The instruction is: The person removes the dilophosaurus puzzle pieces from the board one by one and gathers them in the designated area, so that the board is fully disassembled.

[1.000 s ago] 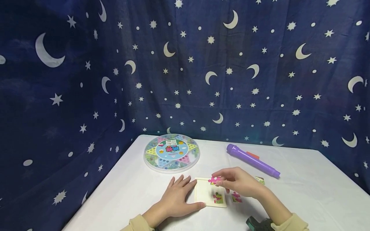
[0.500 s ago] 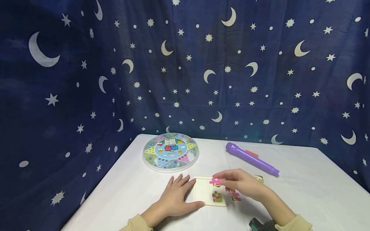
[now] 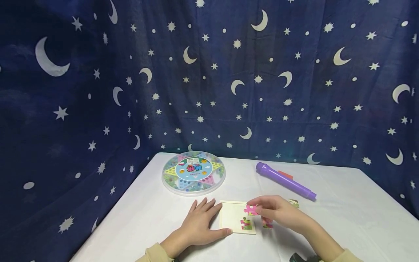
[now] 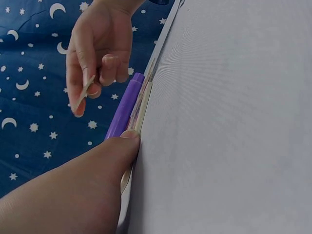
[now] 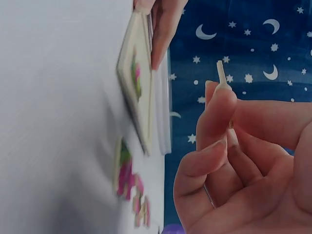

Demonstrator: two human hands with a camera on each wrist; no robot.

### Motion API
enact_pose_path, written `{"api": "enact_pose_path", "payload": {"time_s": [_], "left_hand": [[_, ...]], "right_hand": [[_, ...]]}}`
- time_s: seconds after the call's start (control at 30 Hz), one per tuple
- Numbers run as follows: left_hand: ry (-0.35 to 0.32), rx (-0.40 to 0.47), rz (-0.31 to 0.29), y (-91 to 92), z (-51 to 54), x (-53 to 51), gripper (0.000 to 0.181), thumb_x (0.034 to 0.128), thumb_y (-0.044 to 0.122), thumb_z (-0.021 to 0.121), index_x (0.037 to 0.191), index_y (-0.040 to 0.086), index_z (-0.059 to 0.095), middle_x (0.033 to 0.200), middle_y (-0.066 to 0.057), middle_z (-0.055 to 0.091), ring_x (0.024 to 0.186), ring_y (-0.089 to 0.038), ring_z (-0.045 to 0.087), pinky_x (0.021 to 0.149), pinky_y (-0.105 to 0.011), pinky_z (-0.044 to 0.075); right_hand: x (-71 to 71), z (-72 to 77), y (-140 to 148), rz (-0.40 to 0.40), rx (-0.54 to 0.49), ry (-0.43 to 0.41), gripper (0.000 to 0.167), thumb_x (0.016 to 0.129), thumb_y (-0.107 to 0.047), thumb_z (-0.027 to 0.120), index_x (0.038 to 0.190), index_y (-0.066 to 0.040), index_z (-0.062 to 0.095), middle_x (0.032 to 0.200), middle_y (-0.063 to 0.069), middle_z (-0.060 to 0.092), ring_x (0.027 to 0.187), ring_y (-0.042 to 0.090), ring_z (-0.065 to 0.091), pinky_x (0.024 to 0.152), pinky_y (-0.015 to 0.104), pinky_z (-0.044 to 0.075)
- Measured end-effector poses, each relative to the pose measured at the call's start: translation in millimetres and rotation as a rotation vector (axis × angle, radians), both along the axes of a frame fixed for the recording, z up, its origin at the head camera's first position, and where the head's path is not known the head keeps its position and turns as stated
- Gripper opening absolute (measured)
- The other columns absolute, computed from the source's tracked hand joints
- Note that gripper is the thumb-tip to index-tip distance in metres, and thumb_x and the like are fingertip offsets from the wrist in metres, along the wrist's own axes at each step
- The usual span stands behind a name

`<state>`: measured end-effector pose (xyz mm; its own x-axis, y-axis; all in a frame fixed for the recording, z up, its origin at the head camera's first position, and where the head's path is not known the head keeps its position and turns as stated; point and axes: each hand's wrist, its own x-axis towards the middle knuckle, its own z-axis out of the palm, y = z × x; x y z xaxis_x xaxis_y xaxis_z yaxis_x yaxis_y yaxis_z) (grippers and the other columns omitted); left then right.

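My left hand [image 3: 199, 225] lies flat with spread fingers on the table at the left of a cream puzzle tray [image 3: 230, 214]; its thumb touches the tray's near edge. Just above the tray's right side, my right hand [image 3: 281, 214] pinches a pink puzzle piece [image 3: 250, 210] between thumb and fingers. In the right wrist view that piece [image 5: 221, 72] shows edge-on, raised off the table. Inside the tray, at its near right corner, lies a green and pink piece [image 3: 246, 224]. Another pink and green piece [image 3: 267, 223] lies on the table right of the tray, partly hidden by my right hand.
Farther right, one more puzzle piece [image 3: 294, 203] lies behind my right wrist. A purple toy microphone [image 3: 286, 181] is at the back right. A round Chinese checkers box [image 3: 194, 173] sits at the back left. Dark blue curtains [image 3: 209, 72] stand behind the white table [image 3: 124, 218].
My right hand has drawn a little to the right and nearer with the pink puzzle piece still pinched. The left hand stays by the tray. The head view has shifted slightly.
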<state>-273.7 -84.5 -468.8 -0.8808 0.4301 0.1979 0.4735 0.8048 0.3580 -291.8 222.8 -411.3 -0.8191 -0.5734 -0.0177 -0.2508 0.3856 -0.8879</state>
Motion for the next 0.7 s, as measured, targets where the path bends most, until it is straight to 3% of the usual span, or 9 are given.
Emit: {"api": "enact_pose_path", "payload": {"time_s": [0.27,0.43,0.57,0.7], "left_hand": [[0.002,0.008,-0.002,1.2,0.1,1.5,0.092,0.0838,0.083,0.054,0.150,0.021,0.054,0.154,-0.011,0.049,0.147,-0.039,0.036,0.118,-0.065,0.017],[0.011,0.010,-0.010,1.4,1.1,2.7,0.091,0.0844,0.082,0.055,0.150,0.019,0.054,0.153,-0.012,0.050,0.146,-0.040,0.036,0.117,-0.066,0.018],[0.013,0.013,-0.008,1.4,1.8,3.0,0.091,0.0845,0.082,0.055,0.150,0.019,0.054,0.153,-0.012,0.050,0.146,-0.040,0.036,0.117,-0.066,0.018],[0.010,0.012,-0.008,1.6,2.2,2.6,0.091,0.0845,0.083,0.055,0.150,0.019,0.054,0.154,-0.012,0.050,0.146,-0.039,0.036,0.117,-0.066,0.018]], "right_hand": [[5.5,-12.1,18,-0.083,0.029,0.084,0.032,0.098,-0.024,0.070,0.126,-0.008,0.069,0.097,0.010,0.072,0.083,0.026,0.068,0.075,0.028,0.051],[6.9,-18.9,31,-0.114,-0.003,0.093,0.034,0.097,-0.019,0.071,0.127,-0.003,0.066,0.102,0.008,0.075,0.077,0.026,0.071,0.072,0.030,0.055],[8.4,-22.3,42,-0.162,0.014,0.086,0.030,0.097,-0.018,0.072,0.122,-0.002,0.066,0.096,0.008,0.075,0.069,0.025,0.068,0.062,0.032,0.053],[9.8,-23.3,51,-0.195,0.070,0.114,0.025,0.096,-0.020,0.073,0.115,-0.004,0.068,0.090,0.006,0.074,0.066,0.022,0.066,0.063,0.030,0.049]]}}
